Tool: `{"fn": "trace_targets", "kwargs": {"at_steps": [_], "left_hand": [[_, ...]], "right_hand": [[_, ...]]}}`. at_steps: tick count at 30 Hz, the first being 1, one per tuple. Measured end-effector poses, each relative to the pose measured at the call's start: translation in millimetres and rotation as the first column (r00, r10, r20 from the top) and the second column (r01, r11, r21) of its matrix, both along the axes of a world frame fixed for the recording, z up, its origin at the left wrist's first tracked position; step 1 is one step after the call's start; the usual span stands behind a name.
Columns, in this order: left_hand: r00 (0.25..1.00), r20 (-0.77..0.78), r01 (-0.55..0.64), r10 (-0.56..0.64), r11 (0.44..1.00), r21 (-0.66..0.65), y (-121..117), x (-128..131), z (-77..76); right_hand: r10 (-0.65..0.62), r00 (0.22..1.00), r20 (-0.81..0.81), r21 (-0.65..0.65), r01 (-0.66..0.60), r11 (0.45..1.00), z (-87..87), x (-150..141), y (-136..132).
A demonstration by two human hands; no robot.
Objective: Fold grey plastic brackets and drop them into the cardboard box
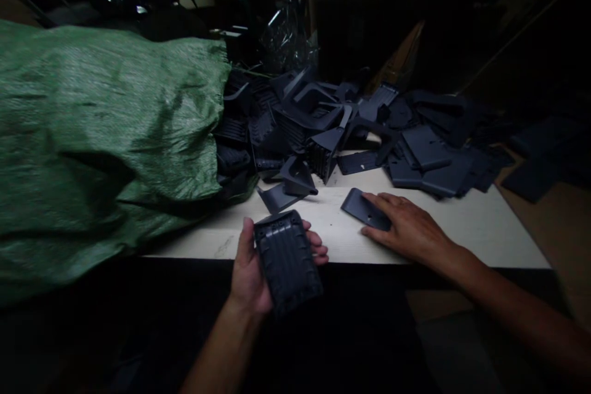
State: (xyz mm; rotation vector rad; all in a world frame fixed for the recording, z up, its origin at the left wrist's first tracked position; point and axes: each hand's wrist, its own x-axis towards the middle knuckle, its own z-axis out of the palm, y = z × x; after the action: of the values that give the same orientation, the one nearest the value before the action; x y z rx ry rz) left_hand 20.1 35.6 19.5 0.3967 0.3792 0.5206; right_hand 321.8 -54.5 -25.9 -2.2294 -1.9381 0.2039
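Wrapped around the sides of a dark, ribbed plastic housing (289, 261) is my left hand (252, 277); the ribbed inner face points up, just off the table's front edge. My right hand (409, 228) grips a flat dark plastic cover (364, 208) by its right end, thumb at the near side and fingers over the top. The cover is low over the pale tabletop, and whether it touches the surface I cannot tell. Between and behind my hands lies an angled plastic part (293, 181).
A large green woven sack (111, 135) lies on the left, its mouth toward a heap of dark plastic parts (314, 104). Flat covers (427, 154) are piled at the right of the white table (498, 231). Clear plastic film (289, 37) stands behind.
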Motion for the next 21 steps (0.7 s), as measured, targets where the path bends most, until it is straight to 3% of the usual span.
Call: {"fn": "trace_targets", "kwargs": {"at_steps": [3, 5, 8, 10, 12, 15, 21], "left_hand": [[0.983, 0.002, -0.182, 0.183, 0.981, -0.070, -3.7, 11.0, -5.1], [0.965, -0.013, -0.261, 0.261, 0.959, -0.110, -6.9, 15.5, -7.8], [0.947, -0.040, -0.322, 0.320, 0.938, -0.131, -10.7, 19.4, -8.6], [0.932, -0.079, -0.361, 0.354, 0.925, -0.120, -12.3, 22.2, -7.2], [0.908, -0.137, -0.410, 0.396, 0.906, -0.101, -13.5, 26.2, -5.0], [0.872, -0.212, -0.463, 0.442, 0.884, -0.062, -15.3, 33.3, -2.1], [0.857, -0.255, -0.461, 0.449, 0.887, 0.011, -18.4, 37.4, -1.8]], "right_hand": [[0.026, 0.998, -0.062, -0.009, -0.026, 1.000, 2.6, 8.3, 0.4], [0.015, 0.978, -0.209, 0.033, -0.008, 0.999, 11.5, 6.3, -3.4], [0.020, 0.827, -0.562, 0.141, 0.072, 0.987, 36.1, -16.7, -15.1], [0.091, 0.721, -0.687, 0.220, 0.088, 0.971, 52.9, -43.5, -24.0], [0.190, 0.697, -0.691, 0.300, 0.038, 0.953, 62.9, -72.8, -29.3], [0.268, 0.730, -0.629, 0.381, -0.011, 0.925, 62.6, -107.3, -27.2], [0.279, 0.748, -0.602, 0.408, -0.013, 0.913, 46.5, -130.0, -15.5]]}}
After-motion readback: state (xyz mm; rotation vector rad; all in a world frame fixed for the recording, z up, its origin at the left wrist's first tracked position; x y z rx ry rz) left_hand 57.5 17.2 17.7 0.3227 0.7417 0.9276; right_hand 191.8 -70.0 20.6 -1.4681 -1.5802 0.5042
